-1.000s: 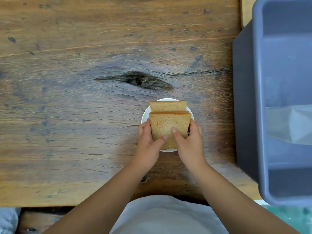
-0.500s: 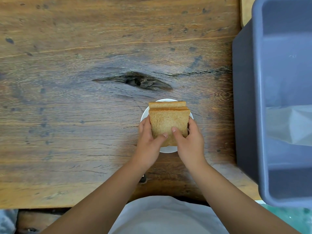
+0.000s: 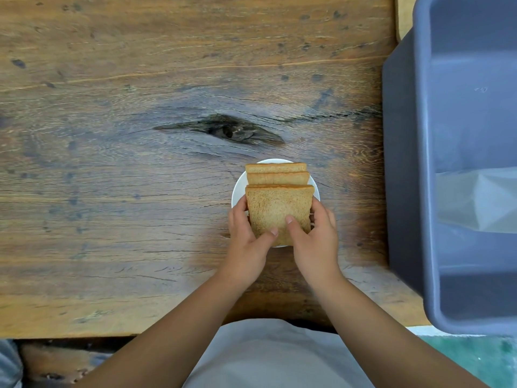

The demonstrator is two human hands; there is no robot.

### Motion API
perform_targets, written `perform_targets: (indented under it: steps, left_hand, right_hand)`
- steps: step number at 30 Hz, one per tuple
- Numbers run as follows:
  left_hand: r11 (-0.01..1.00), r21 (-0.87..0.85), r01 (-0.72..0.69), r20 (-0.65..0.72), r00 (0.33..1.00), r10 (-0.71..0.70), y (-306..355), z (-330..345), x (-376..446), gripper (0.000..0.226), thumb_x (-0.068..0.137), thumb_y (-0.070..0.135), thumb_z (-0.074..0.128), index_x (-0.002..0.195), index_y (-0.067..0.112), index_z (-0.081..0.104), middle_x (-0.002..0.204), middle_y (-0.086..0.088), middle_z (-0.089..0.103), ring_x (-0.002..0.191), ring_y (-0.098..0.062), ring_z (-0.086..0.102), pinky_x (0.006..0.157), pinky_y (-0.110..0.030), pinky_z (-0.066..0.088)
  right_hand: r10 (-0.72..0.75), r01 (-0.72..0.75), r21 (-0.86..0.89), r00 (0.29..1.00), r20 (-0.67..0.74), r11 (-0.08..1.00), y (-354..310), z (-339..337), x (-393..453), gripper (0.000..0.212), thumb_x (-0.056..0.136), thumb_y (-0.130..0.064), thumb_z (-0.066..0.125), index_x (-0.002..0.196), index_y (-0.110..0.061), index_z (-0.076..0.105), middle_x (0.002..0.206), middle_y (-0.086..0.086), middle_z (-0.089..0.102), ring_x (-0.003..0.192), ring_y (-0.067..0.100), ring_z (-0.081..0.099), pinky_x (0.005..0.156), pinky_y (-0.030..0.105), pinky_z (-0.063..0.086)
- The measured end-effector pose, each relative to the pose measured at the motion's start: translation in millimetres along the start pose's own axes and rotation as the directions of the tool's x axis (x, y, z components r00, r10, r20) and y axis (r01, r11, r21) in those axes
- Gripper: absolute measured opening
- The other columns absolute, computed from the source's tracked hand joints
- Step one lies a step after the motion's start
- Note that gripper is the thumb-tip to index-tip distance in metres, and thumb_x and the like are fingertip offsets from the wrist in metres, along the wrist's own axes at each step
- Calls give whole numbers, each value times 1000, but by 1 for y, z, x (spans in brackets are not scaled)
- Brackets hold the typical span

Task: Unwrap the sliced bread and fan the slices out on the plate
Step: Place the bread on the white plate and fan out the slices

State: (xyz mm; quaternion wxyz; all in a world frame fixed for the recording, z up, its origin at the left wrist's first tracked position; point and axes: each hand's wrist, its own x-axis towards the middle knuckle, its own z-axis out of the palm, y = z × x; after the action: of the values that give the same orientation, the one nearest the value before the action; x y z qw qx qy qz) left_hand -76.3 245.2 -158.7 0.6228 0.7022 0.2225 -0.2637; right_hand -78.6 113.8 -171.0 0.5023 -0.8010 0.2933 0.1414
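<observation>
While both hands, left hand (image 3: 246,233) and right hand (image 3: 313,236), pinch the nearest bread slice (image 3: 279,208), two slices overlap beyond it on the plate (image 3: 237,189).

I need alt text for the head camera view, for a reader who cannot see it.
Two bare hands, the left hand and the right hand, hold the nearest of three brown bread slices fanned out on a small white plate on a wooden table. A grey plastic bin containing a clear wrapper stands at the right.

rough knotted wood table (image 3: 140,191), smooth matt grey plastic bin (image 3: 405,163), glossy white plate (image 3: 237,189)
</observation>
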Motion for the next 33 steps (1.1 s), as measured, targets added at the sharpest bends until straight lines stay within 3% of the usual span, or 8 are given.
perform_targets:
  steps: [2,5,11,15,20,24,28,33]
  left_hand:
    - [999,42,-15,1,1000,15,-1,0,0,78,75,34,61,144,32,25,131,4,32,131,-15,36,109,-48,39]
    - [995,97,-30,12,1000,29,-2,1,1,78,72,40,58,144,34,26,126,6,30,130,-15,35,110,-47,38]
    - [984,176,-29,20,999,26,-2,3,1,88,72,45,57,148,30,16,132,5,26,134,-20,27,112,-48,33]
    - [971,238,-19,-22,999,25,-3,5,-2,93,74,41,58,151,26,8,129,8,22,133,-19,22,114,-48,30]
    - [976,220,-7,-38,999,16,-4,6,-7,96,76,34,58,153,24,0,123,10,22,131,-14,23,115,-43,28]
    - [978,205,-26,-41,999,35,-10,5,-15,95,77,32,59,153,23,2,124,7,24,129,-14,29,113,-43,33]
    - [976,212,-43,-53,997,56,-20,6,-25,92,79,33,59,152,25,4,129,8,24,131,-13,29,113,-43,33]
    - [960,263,-101,-85,988,127,-31,9,-32,81,79,29,59,147,20,16,131,9,26,127,-10,28,112,-35,30]
  right_hand:
    - [9,-9,-6,1000,1,1000,3,0,-3,53,88,-23,64,138,-24,49,119,-3,49,104,-6,50,80,0,39]
    - [14,-14,-16,1000,-7,1000,3,2,-4,54,89,-23,63,140,-24,46,120,-3,49,108,8,54,93,22,46]
    - [20,-21,-20,999,-41,1000,6,3,-5,54,87,-26,65,138,-25,49,128,-4,57,117,12,55,100,40,49]
    - [8,-8,0,996,-83,1000,7,4,-9,50,86,-24,67,134,-23,53,120,-6,50,107,7,55,96,33,49]
    - [-17,19,24,994,-105,1000,9,4,-12,46,86,-19,68,130,-27,57,104,-23,45,96,-16,50,82,8,43]
    - [-28,30,23,996,-91,999,16,1,-18,44,86,-21,69,128,-25,58,102,-24,45,96,-11,50,85,13,44]
    - [-22,23,6,997,-79,1000,24,1,-26,42,86,-22,69,127,-24,58,103,-16,48,92,-9,50,79,2,38]
    - [-13,13,4,996,-83,1000,34,2,-31,42,85,-20,69,126,-21,57,102,-13,48,88,-8,49,73,3,37]
